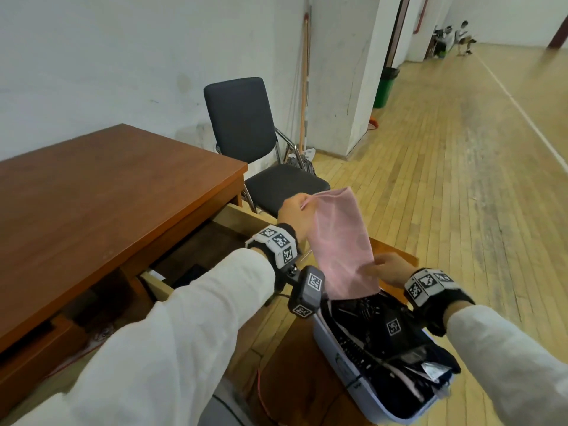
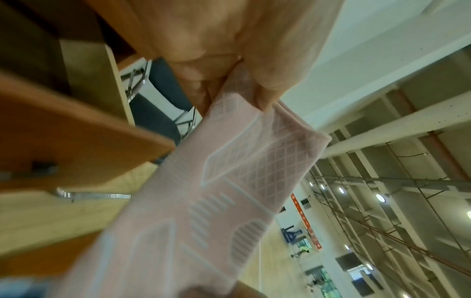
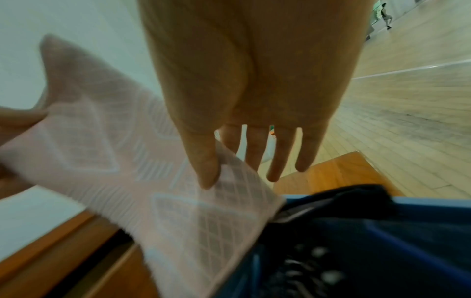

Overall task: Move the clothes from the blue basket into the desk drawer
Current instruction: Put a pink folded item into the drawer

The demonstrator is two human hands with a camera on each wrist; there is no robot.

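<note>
Mid-transfer, with pink cloth (image 1: 341, 241) pinched at its top corner by left hand (image 1: 295, 218), lower edge touched by slack-fingered right hand (image 1: 388, 270), above basket (image 1: 344, 361) of dark clothes; next calls for swinging toward 9 o'clock over open drawer (image 1: 196, 259) under table (image 1: 107, 192).

White sleeves (image 1: 172, 330) end in black wristbands (image 1: 281, 245) bearing white blocks of black-and-white square markers.

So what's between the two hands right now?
Only the pink cloth, stretched from the left hand, which pinches its top corner, down to the right hand at its lower edge; the head view shows it.
</note>
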